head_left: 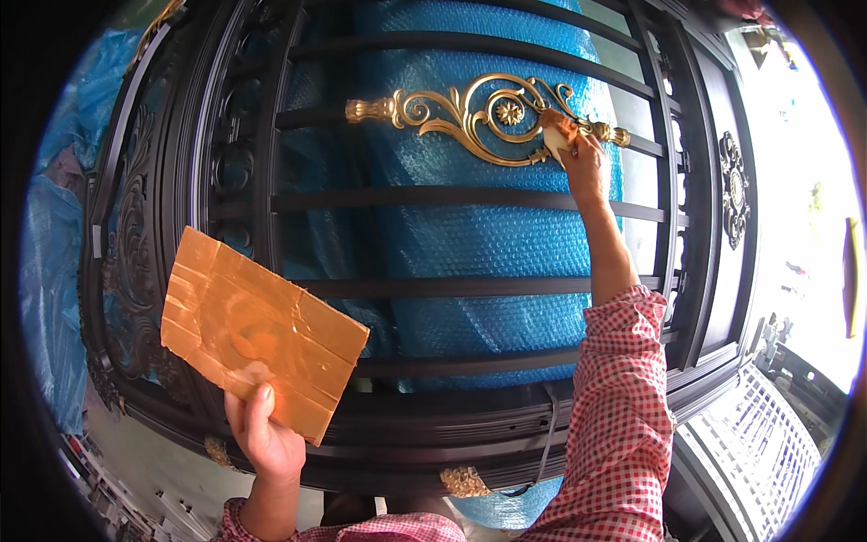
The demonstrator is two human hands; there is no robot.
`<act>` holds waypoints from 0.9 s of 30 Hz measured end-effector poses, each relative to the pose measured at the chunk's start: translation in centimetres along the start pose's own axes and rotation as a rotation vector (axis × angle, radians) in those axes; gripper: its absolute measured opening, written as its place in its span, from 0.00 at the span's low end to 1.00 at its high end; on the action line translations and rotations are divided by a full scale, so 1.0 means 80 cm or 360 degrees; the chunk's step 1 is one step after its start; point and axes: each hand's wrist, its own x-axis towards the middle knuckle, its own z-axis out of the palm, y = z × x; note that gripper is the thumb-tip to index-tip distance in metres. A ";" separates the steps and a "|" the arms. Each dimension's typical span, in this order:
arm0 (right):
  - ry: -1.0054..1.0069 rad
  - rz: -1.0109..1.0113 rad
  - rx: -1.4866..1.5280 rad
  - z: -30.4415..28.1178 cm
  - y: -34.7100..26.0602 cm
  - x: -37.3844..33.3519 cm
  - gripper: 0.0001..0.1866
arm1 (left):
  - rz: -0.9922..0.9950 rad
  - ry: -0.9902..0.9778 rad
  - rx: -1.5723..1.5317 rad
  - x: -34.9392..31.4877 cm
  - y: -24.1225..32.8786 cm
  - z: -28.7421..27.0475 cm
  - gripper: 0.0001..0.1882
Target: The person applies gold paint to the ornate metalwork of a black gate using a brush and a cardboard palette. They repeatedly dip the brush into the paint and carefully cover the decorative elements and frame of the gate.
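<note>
My left hand (267, 438) grips the lower edge of a piece of cardboard (289, 330), thumb on top. The cardboard is coated in gold-orange, with a darker smeared patch in its middle. Out over a black metal gate (452, 289), my right hand (587, 172) pinches a pale sponge-like pad (557, 137) stained orange-brown. The pad is against the right part of a gold scrollwork ornament (470, 117), which has a small flower at its centre and is set along one of the gate's bars. My fingers hide some of the pad and scrolls.
Blue bubble wrap (479, 244) lies beneath the bars. Another round ornament (734, 190) sits on the gate's right panel. Blue plastic sheeting (54, 289) hangs at the far left. A white slotted panel (754, 443) stands at the lower right. Gold-coloured wrapping (464, 481) covers part of the near edge.
</note>
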 end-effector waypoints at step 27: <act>0.0022 0.0224 0.0427 -0.009 0.033 0.022 0.11 | 0.0074 -0.0016 0.0073 0.007 -0.005 0.022 0.17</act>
